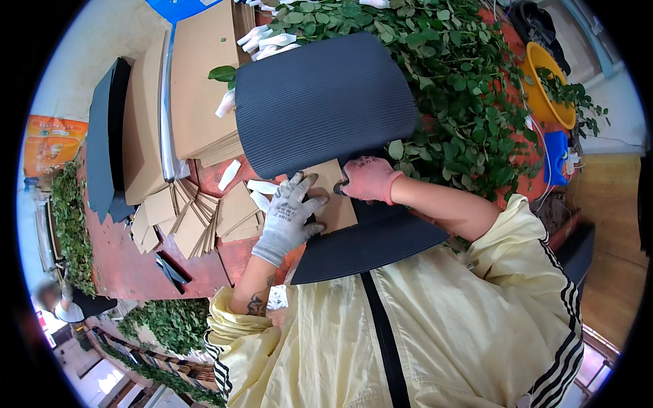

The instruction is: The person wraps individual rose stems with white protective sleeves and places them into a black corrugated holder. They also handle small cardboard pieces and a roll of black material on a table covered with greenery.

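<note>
My left hand [290, 211], in a grey-white knit glove with print on its back, lies with spread fingers on a small cardboard rectangle [334, 204]. My right hand [370, 178], in a pink glove, is curled at that piece's right edge; its dark-tipped thumb rests against it, and what its fingers hold is hidden. Under the cardboard is a black sheet whose ribbed far part [326, 102] bulges upward. Its smooth near flap [372, 245] bends down against my jacket. Loose white net sleeves [262, 187] lie just left of my left hand.
Cut cardboard pieces [191, 224] fan out on the red table [122, 265], near a black stapler-like tool [172, 272]. Large cardboard sheets [204, 86] and black sheets [104, 137] are stacked left. Leafy stems [459, 102] cover the right side, beside a yellow basin [543, 86]. Another person [66, 306] is far left.
</note>
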`<control>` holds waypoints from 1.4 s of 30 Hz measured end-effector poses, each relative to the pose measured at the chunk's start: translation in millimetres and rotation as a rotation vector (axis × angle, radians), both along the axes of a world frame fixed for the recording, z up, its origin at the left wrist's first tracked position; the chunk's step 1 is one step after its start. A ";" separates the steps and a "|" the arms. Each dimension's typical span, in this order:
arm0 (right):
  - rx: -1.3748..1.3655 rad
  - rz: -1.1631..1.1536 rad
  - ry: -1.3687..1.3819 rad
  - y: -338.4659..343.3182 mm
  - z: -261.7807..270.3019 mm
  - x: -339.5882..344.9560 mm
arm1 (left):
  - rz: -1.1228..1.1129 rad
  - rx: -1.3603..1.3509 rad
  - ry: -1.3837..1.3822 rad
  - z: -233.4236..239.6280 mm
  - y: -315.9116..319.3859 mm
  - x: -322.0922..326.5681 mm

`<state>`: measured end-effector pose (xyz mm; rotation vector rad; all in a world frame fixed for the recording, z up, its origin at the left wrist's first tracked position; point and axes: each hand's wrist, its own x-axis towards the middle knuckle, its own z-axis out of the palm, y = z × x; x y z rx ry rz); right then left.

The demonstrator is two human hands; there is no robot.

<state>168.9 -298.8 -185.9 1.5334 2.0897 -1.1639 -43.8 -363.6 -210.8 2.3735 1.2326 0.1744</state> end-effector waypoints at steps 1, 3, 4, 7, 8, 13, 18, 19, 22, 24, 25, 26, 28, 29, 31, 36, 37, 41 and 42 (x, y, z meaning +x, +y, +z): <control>-0.001 -0.003 0.003 -2.1 -5.9 1.3 | -0.005 -0.009 -0.013 -1.1 -0.2 -0.4; 0.278 0.163 -0.062 -5.4 -11.2 -0.1 | -0.016 0.001 0.012 -1.1 -0.1 1.5; 0.280 0.163 -0.059 -1.9 -6.5 -2.0 | -0.025 0.012 0.033 -0.6 0.4 2.7; 0.005 0.143 -0.127 7.5 8.2 -6.0 | -0.033 0.042 0.109 2.1 -2.0 5.2; 0.037 0.142 -0.130 5.8 7.0 -5.9 | -0.032 0.047 0.112 2.3 -5.0 6.5; 0.098 0.137 -0.105 0.9 3.5 -2.6 | -0.065 0.195 0.082 -2.9 -17.3 0.3; 0.101 0.117 -0.096 3.2 4.4 2.6 | -0.150 0.111 -0.008 3.2 -7.4 -2.0; 0.128 0.102 -0.090 2.9 3.0 8.7 | -0.174 0.129 -0.017 7.0 -6.7 0.5; 0.293 0.165 -0.008 -4.8 -22.9 1.4 | -0.172 0.148 -0.138 44.2 -13.2 -2.1; 0.276 0.139 0.015 -5.9 -25.9 7.3 | -0.209 0.254 -0.353 103.1 3.4 15.2; 0.256 0.110 0.005 -5.9 -24.9 8.4 | -0.197 0.417 -0.362 138.3 12.2 26.6; 0.225 0.099 0.004 -4.9 -18.1 11.8 | -0.195 0.398 -0.224 168.9 29.0 35.0; 0.206 0.092 0.005 -4.4 -7.3 12.6 | -0.093 0.477 -0.089 177.2 50.9 48.8; 0.181 0.088 -0.009 -4.3 -5.4 13.6 | -0.062 0.411 -0.036 168.3 62.5 56.0; 0.323 0.063 0.189 -6.5 -33.0 9.9 | -0.134 0.151 0.051 111.2 82.3 47.0; 0.303 0.290 0.243 -20.2 -14.5 31.2 | -0.201 -0.618 -0.029 100.9 119.4 52.2; 0.187 0.466 0.038 -25.5 23.0 30.9 | -0.187 -0.617 -0.033 94.7 122.7 49.2; 0.087 0.738 0.502 -9.0 119.8 59.1 | -0.249 -0.611 -0.005 77.9 132.2 45.5; -0.014 0.696 0.643 14.0 142.3 66.0 | -0.221 -0.608 -0.040 70.4 128.4 40.2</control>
